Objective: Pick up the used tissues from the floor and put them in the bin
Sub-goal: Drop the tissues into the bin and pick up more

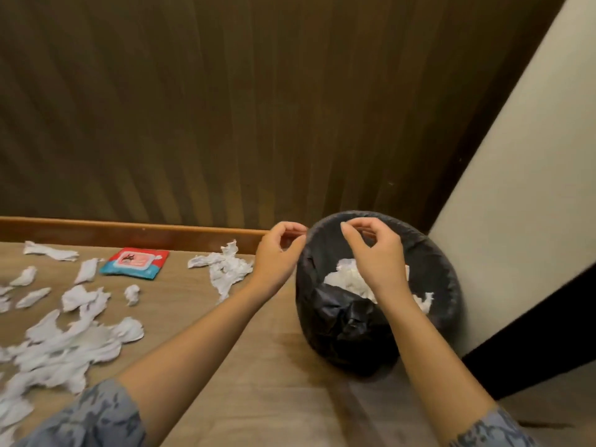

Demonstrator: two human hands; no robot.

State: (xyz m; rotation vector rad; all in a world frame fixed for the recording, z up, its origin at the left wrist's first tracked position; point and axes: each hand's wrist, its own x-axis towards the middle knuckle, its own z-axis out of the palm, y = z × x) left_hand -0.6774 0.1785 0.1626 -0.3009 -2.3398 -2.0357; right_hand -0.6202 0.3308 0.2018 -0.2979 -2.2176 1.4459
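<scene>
A round bin (445, 279) lined with a black bag stands on the floor by the wall corner, with crumpled white tissues (351, 279) inside it. My right hand (374, 250) hovers over the bin's mouth, fingers loosely curled and apart, holding nothing. At the bin's left rim is my left hand (277, 253), its fingers curled near the bag's edge; I see nothing in it. Several used tissues lie on the floor: one bunch (225, 266) just left of my left hand and a large scatter (71, 346) further left.
A red and teal wet-wipe pack (135, 262) lies near the wooden skirting board (129, 233). Dark wood panelling rises behind. A pale wall (516, 188) and a dark edge stand to the right of the bin.
</scene>
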